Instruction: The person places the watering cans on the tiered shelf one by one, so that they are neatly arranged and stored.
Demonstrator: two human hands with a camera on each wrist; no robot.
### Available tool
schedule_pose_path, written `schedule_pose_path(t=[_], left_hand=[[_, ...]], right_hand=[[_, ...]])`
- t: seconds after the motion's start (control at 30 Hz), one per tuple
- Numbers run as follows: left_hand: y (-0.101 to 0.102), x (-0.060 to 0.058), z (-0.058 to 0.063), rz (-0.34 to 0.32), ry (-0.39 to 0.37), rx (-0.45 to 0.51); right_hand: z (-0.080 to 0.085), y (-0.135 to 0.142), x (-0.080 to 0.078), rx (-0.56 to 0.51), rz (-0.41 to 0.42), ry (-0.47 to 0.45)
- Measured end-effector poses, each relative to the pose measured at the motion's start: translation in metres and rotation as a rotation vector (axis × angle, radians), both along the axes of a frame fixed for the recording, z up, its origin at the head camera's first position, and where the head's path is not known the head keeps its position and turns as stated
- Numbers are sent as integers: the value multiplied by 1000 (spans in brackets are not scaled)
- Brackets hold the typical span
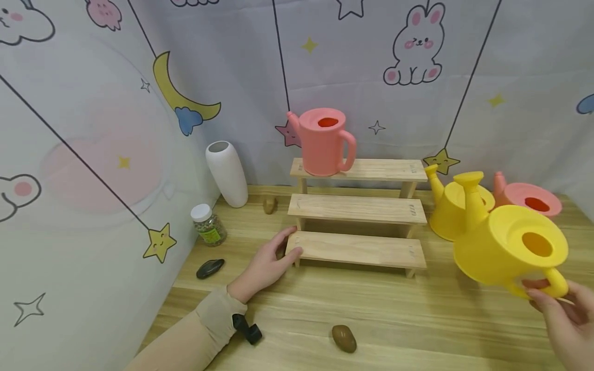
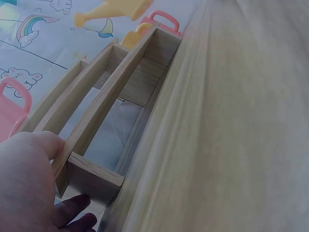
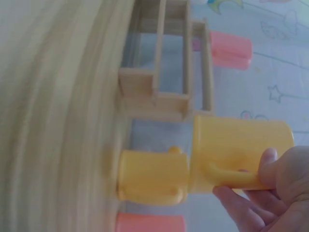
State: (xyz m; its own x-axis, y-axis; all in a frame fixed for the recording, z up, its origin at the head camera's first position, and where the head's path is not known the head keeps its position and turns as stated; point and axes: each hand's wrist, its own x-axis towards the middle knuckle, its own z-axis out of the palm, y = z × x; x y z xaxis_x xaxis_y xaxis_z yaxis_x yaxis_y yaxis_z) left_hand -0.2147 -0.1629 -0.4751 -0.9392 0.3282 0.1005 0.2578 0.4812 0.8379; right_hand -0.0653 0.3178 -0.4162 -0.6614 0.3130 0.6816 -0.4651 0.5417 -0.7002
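Observation:
My right hand (image 1: 563, 317) grips the handle of a yellow watering can (image 1: 510, 247) and holds it raised above the table, spout toward the shelf. In the right wrist view the can's body (image 3: 241, 145) is clear of the tabletop. My left hand (image 1: 266, 265) grips the left end of the lowest board of a three-step wooden shelf (image 1: 352, 250); the left wrist view shows fingers below that board beside its leg (image 2: 94, 179). A pink watering can (image 1: 322, 144) stands on the left of the top step. The two lower steps are bare.
Right of the shelf stand another yellow watering can (image 1: 445, 216) and a pink one (image 1: 524, 196), partly hidden by the held can. On the left are a white vase (image 1: 227, 175), a lidded jar (image 1: 209, 226) and a dark stone (image 1: 210, 268). Brown stones (image 1: 344, 338) lie in front and behind.

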Motion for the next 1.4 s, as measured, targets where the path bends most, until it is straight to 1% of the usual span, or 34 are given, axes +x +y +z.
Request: schedule_pose_path(t=[0.13,0.3,0.37,0.43,0.57,0.6,0.77,0.83,0.97,1.1,1.23,1.33,1.4], left_hand=[[0,-2,-1,-2,-3,-10],[1,-3,-1,-7,-5,-10],[1,-4,0,-10,-3,-10],[2,-4,0,-11,-1,-12],[1,-4,0,-9,7,-16],[1,-4,0,-7,6,-14],[-1,-3,0,3,22,-20],[-1,-3,0,3,23,-28],[0,-2,1,0,6,-34],[0,-2,1,1,-11,-28],[0,-3,-1,0,-11,-23],[-1,-3,-2,1,-4,-23],[-1,-3,-3,1,-3,-27]], right_hand=[[8,-3,-5,13,87,35],[13,-8,-8,13,119,26],[14,-12,-8,23,112,13],[16,-14,-9,20,136,23],[21,-18,-11,46,148,20],[24,-20,-11,61,132,5],[41,-31,-14,118,11,-136],[48,-36,-15,144,-15,-170],[58,-43,-19,148,54,-102],[70,-51,-25,168,92,-54],[84,-60,-35,236,2,-96],[92,-64,-47,310,-100,-156],[94,-65,-57,348,-131,-165]])
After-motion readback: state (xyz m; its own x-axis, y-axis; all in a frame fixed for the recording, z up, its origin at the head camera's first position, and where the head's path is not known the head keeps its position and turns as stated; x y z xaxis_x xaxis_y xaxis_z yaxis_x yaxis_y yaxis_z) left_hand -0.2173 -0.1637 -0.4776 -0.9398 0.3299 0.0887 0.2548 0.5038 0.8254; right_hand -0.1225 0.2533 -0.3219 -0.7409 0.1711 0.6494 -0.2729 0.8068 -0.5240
